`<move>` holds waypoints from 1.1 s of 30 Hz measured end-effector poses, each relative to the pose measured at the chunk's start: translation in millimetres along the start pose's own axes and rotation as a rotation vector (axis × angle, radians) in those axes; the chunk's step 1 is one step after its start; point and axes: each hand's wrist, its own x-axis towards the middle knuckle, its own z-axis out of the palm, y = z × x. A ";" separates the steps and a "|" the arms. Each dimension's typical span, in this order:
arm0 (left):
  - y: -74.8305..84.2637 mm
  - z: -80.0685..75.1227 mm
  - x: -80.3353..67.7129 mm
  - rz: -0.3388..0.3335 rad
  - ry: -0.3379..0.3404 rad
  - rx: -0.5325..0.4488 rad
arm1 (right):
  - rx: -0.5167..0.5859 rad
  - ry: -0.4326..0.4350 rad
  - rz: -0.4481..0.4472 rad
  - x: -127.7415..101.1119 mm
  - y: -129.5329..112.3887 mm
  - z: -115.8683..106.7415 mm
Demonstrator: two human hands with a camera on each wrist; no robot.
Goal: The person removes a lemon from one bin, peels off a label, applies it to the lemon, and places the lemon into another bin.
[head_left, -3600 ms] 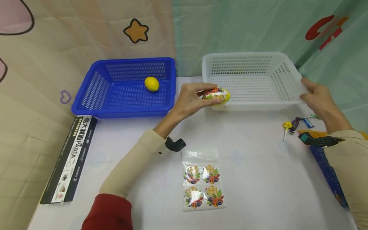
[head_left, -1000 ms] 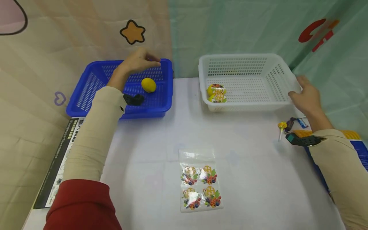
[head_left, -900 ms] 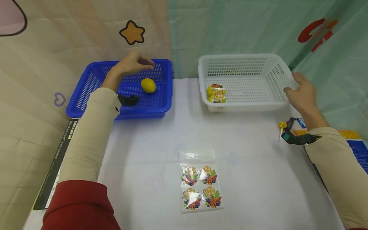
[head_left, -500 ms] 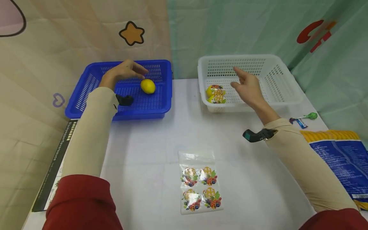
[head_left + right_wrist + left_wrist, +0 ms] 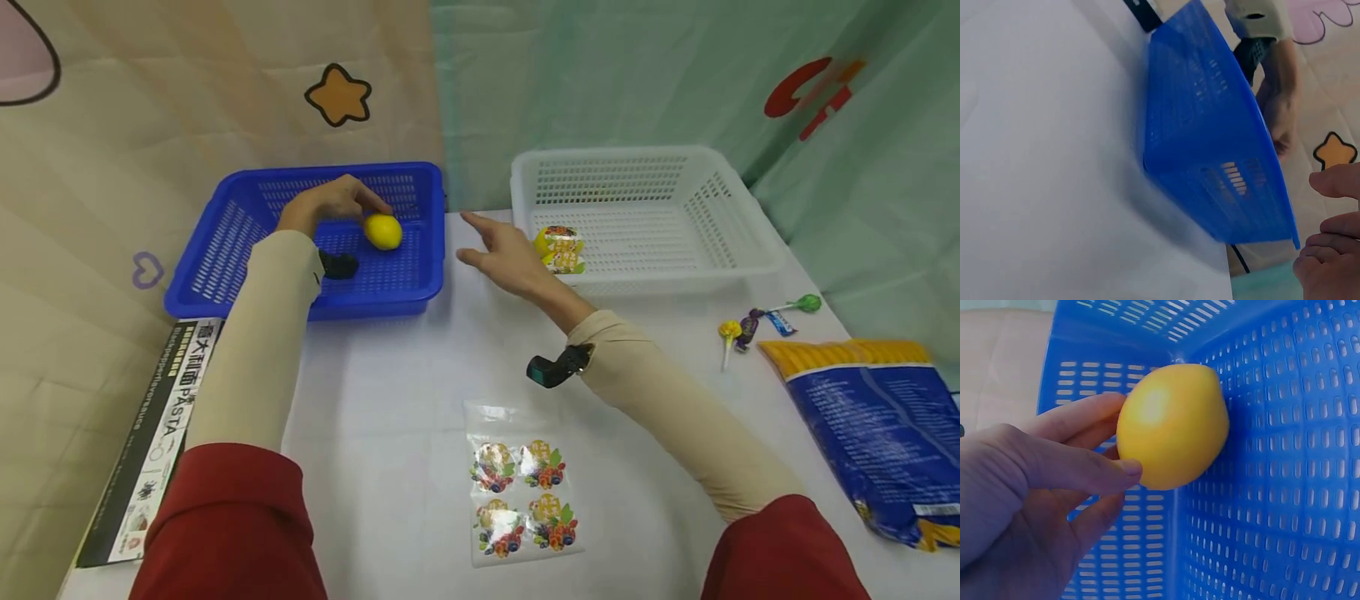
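In the blue basket, my left hand is at a yellow lemon. The left wrist view shows the thumb and fingers pinching one side of this lemon, which bears no visible sticker. My right hand hovers between the two baskets, thumb and index finger spread, holding nothing. In the right wrist view its fingers are close to the blue basket's rim and apart from it. Lemons with fruit stickers lie at the left end of the white basket, partly hidden by the right hand.
A sheet of fruit stickers lies at the table's front middle. A black pasta box is at left. At right are a yellow lollipop, a green lollipop, small wrapped sweets and a blue-yellow bag.
Earlier the left hand held a stickered lemon at the white basket; that lemon now lies inside. The left hand came down to the blue basket's lemon; the right hand left the white basket and moved left.
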 end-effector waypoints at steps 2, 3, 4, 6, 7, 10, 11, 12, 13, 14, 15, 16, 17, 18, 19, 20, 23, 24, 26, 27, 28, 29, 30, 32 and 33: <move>-0.2 1.0 -0.5 -0.010 0.004 0.014 | 0.029 -0.053 0.001 3.6 -8.6 11.6; -0.5 1.3 -0.4 -0.017 0.006 0.020 | 0.044 -0.080 0.000 5.1 -12.2 16.7; -0.8 1.8 0.3 -0.022 0.012 0.023 | 0.059 -0.104 -0.002 6.3 -15.5 21.4; -0.7 3.2 0.8 -0.035 0.013 0.024 | 0.063 -0.140 -0.001 8.6 -19.9 29.7; -0.8 3.7 1.5 -0.042 0.010 0.026 | 0.059 -0.158 0.001 9.3 -21.1 33.1; -2.2 5.2 3.6 -0.068 -0.004 0.040 | 0.044 -0.177 0.003 10.3 -22.6 40.2; -3.2 5.5 4.1 -0.079 -0.013 0.048 | 0.039 -0.176 0.003 10.4 -22.5 41.7; -4.5 5.9 4.8 -0.090 -0.018 0.055 | 0.036 -0.174 0.002 10.0 -22.5 42.5; -5.9 6.0 5.3 -0.098 -0.022 0.062 | 0.037 -0.174 0.000 9.8 -22.4 43.2; -7.5 6.3 5.5 -0.104 -0.024 0.071 | 0.039 -0.173 -0.005 9.8 -22.3 43.6; -9.0 6.3 5.6 -0.107 -0.028 0.079 | 0.042 -0.174 -0.008 9.6 -22.4 43.8; -10.4 6.2 5.4 -0.108 -0.029 0.087 | 0.044 -0.176 -0.012 9.7 -22.3 44.1; -11.5 5.9 4.9 -0.106 -0.030 0.090 | 0.045 -0.176 -0.017 9.8 -22.3 44.4; -12.2 5.7 4.0 -0.104 -0.030 0.095 | 0.047 -0.178 -0.021 10.1 -22.4 44.6; -13.1 5.3 3.3 -0.103 -0.028 0.097 | 0.049 -0.180 -0.024 10.3 -22.6 44.8; -13.5 4.9 2.4 -0.102 -0.026 0.098 | 0.050 -0.180 -0.027 10.6 -22.7 44.9; -14.1 3.6 0.1 -0.104 -0.012 0.084 | 0.050 -0.181 -0.024 11.1 -22.7 45.0; -14.6 3.1 -0.3 -0.100 -0.002 0.082 | 0.047 -0.182 -0.021 11.2 -22.7 44.8; -14.6 2.0 -2.3 -0.079 0.027 0.062 | 0.043 -0.184 -0.015 11.4 -22.8 44.6; -14.6 1.4 -3.5 -0.071 0.046 0.047 | 0.039 -0.184 -0.012 11.5 -22.9 44.5; -14.4 0.7 -4.7 -0.060 0.066 0.033 | 0.036 -0.184 -0.010 11.8 -22.8 44.3; -14.2 0.1 -6.1 -0.050 0.088 0.016 | 0.034 -0.183 -0.009 11.8 -22.8 44.0; -13.5 -0.6 -8.0 -0.039 0.109 0.003 | 0.034 -0.183 -0.009 12.0 -22.6 43.8; -12.2 -1.8 -12.0 -0.025 0.145 -0.032 | 0.028 -0.183 -0.010 12.5 -21.9 43.3; -12.0 -2.6 -14.0 -0.019 0.160 -0.043 | 0.026 -0.186 -0.008 12.6 -21.5 43.0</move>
